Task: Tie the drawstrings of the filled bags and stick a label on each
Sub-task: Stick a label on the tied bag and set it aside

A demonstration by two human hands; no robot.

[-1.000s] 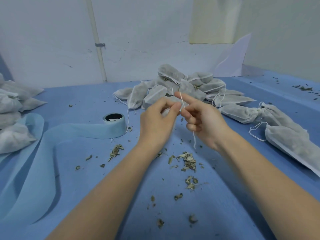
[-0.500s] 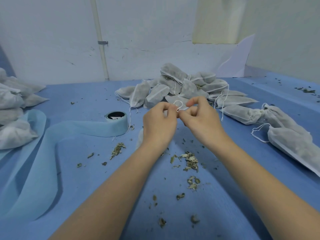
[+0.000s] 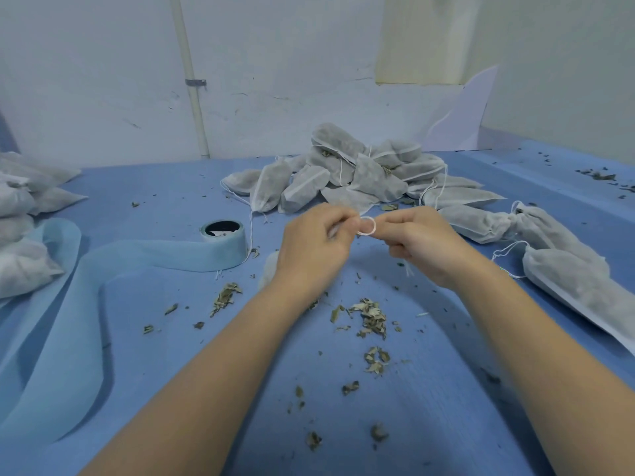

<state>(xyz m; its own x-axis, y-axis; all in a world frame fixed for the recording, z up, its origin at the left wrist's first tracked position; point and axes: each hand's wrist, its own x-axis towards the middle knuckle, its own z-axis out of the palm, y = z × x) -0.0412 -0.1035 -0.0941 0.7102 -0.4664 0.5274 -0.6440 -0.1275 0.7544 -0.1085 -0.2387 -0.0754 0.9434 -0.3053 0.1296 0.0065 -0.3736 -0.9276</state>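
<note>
My left hand (image 3: 314, 247) and my right hand (image 3: 421, 243) meet above the middle of the blue table (image 3: 446, 407). Both pinch a thin white drawstring (image 3: 367, 226), which forms a small loop between the fingertips. A loose string end hangs below my right hand. The bag (image 3: 269, 269) that the string belongs to is mostly hidden under my left wrist; only a pale edge shows. A pile of filled grey bags (image 3: 350, 173) lies just beyond my hands.
A roll of light blue label tape (image 3: 223, 242) stands left of my hands, its strip trailing to the near left. More bags lie at the far left (image 3: 20, 235) and along the right (image 3: 567, 269). Dried leaf crumbs (image 3: 371, 314) are scattered on the table.
My hands have come closer together and dropped slightly. The drawstring, straight between raised fingers a second ago, now curls into a small loop.
</note>
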